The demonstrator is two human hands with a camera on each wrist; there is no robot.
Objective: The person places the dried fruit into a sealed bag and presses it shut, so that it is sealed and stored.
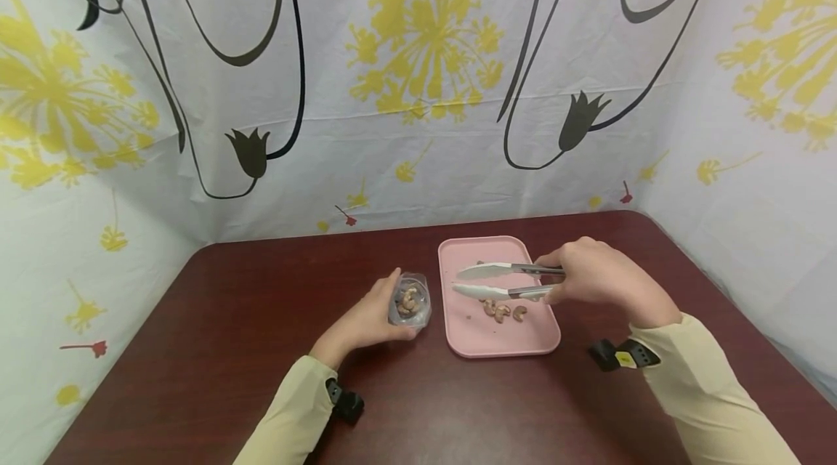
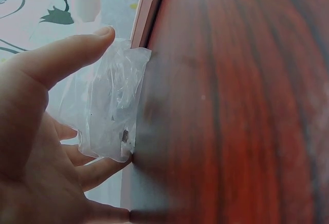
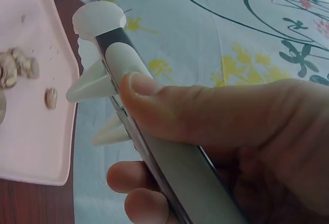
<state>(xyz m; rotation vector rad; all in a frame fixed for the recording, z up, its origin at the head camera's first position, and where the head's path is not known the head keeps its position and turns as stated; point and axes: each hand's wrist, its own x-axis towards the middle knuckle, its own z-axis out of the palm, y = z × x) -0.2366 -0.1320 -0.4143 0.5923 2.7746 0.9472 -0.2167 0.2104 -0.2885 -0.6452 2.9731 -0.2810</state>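
My left hand (image 1: 369, 318) holds a small clear plastic cup (image 1: 423, 311) on the table, its thumb and fingers on either side. Several cashews (image 1: 410, 301) lie inside the cup. With my right hand (image 1: 598, 272) I grip metal tongs (image 1: 482, 292) with white tips, thumb on one arm and fingers on the other. The tips stand apart over the pink tray (image 1: 471, 338), pointing left, with nothing between them. More cashews (image 1: 502, 313) lie on the tray below the tongs, some partly hidden by them. In the right wrist view, one cashew (image 3: 51, 98) lies near the tray's edge.
The dark red wooden table (image 1: 275, 320) extends around the tray and cup. Behind it and at both sides hangs a white cloth (image 1: 418, 189) with yellow and grey flower prints. The tray stands just right of the cup.
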